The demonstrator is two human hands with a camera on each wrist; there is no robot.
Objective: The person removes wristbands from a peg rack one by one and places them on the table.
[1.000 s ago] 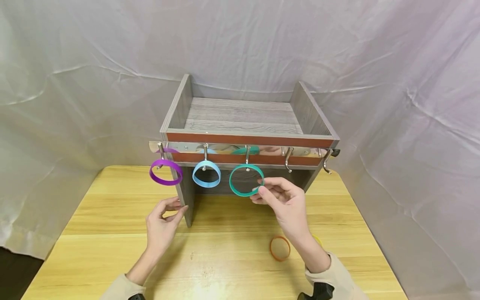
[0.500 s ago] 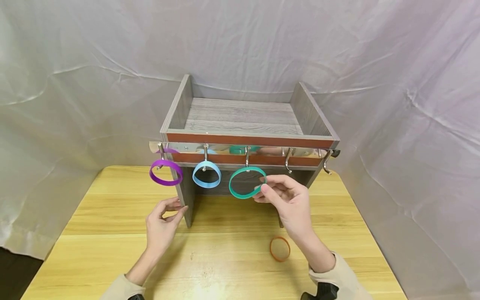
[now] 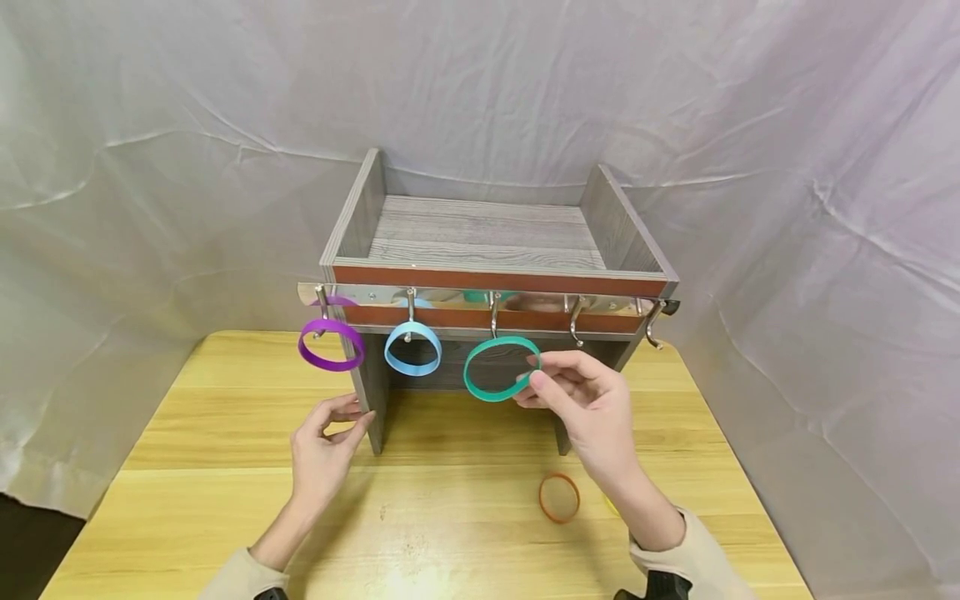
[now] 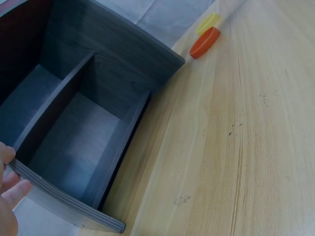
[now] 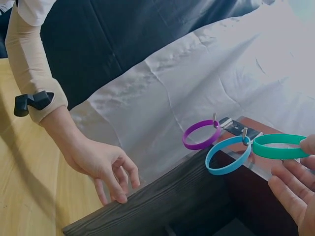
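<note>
My right hand [image 3: 592,404] pinches a teal silicone wristband [image 3: 468,379] by its right side, between thumb and fingers. The band is at the tip of the middle hook [image 3: 494,312]; whether it loops over that hook I cannot tell. My left hand [image 3: 326,442] grips the front edge of the left side panel [image 3: 369,400] of a grey wooden shelf, thumb on one face and fingers on the other. A purple wristband [image 3: 331,365] hangs from the leftmost hook, and a light blue wristband [image 3: 413,369] from the hook beside it.
Two hooks [image 3: 576,321] at the right of the metal rail [image 3: 457,297] hold no band. An orange wristband [image 3: 559,498] lies on the wooden table [image 3: 450,533]. Near it lies a yellow wristband [image 4: 208,23], mostly behind my right forearm in the head view. Grey cloth surrounds the table.
My right hand has drawn the teal wristband slightly right and down, and the band is stretched a little oval. The middle hook's tip no longer shows inside it. My left hand stays put.
</note>
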